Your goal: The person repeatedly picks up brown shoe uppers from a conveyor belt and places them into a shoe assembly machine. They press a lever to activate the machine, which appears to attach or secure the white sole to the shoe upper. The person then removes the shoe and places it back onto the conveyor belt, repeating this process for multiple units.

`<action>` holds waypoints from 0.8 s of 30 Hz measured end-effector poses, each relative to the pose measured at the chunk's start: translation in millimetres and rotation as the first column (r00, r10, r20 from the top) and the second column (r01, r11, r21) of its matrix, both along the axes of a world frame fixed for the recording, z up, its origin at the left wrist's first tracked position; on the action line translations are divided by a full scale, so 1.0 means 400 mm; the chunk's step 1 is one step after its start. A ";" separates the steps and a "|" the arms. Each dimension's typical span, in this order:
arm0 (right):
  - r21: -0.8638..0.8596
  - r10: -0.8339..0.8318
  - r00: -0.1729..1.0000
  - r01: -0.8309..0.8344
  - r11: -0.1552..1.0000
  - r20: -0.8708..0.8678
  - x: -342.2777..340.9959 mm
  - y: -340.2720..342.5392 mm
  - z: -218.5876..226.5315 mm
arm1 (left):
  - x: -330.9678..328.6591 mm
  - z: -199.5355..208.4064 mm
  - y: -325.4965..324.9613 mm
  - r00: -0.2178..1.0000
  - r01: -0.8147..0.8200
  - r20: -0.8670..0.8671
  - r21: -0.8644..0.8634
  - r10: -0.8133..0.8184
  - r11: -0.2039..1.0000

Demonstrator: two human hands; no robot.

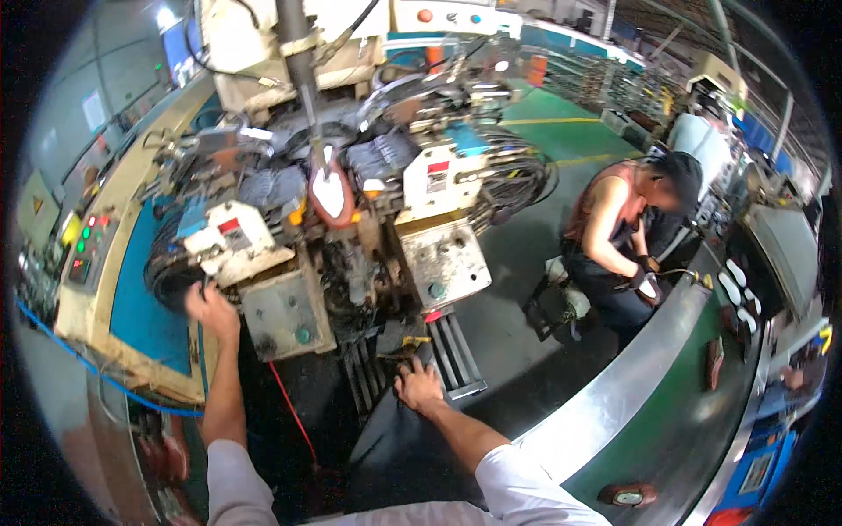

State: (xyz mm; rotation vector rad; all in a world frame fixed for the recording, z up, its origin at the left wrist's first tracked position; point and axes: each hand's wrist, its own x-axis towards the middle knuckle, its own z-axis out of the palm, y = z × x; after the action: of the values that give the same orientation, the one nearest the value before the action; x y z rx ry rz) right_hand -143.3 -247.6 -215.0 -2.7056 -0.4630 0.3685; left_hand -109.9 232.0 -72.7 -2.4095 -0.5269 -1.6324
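A reddish-brown shoe (345,213) with a pale sole sits upside down in the middle of a large shoe-making machine (438,188), under a vertical metal rod (301,74). My left hand (213,313) is raised at the machine's left side, close to black cables and a cream block with a red label (232,230). Its fingers are smeared by motion, so whether they grip anything is unclear. Lower and to the right, my right hand (420,386) rests with fingers spread on a dark surface beside a slotted metal grate (458,351). Nothing shows in it.
A control panel with lit buttons (88,235) stands at the left. To the right, a metal-edged conveyor (605,408) carries brown shoes (715,362) and white shoe-shaped pieces (731,287). Another person (618,228) bends over work beyond it. A red cord (294,412) hangs below the machine.
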 end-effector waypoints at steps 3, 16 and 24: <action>-0.030 -0.001 1.000 0.002 1.000 0.017 0.003 0.003 -0.021 | -0.003 0.003 -0.016 1.000 -0.012 -0.011 -0.027 0.012 1.000; -0.047 0.017 1.000 -0.018 0.999 -0.009 0.026 0.013 -0.024 | 0.000 0.010 -0.018 1.000 0.005 0.010 -0.009 -0.004 1.000; -0.030 0.024 0.999 -0.023 0.999 0.025 0.022 0.011 -0.032 | 0.007 0.000 -0.009 0.999 0.011 0.050 0.011 -0.012 1.000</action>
State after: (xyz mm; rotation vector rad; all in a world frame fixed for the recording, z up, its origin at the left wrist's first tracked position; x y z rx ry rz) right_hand -134.4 -243.3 -227.9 -2.7384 -0.5008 0.3512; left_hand -107.1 228.3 -72.6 -2.3738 -0.5114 -1.7000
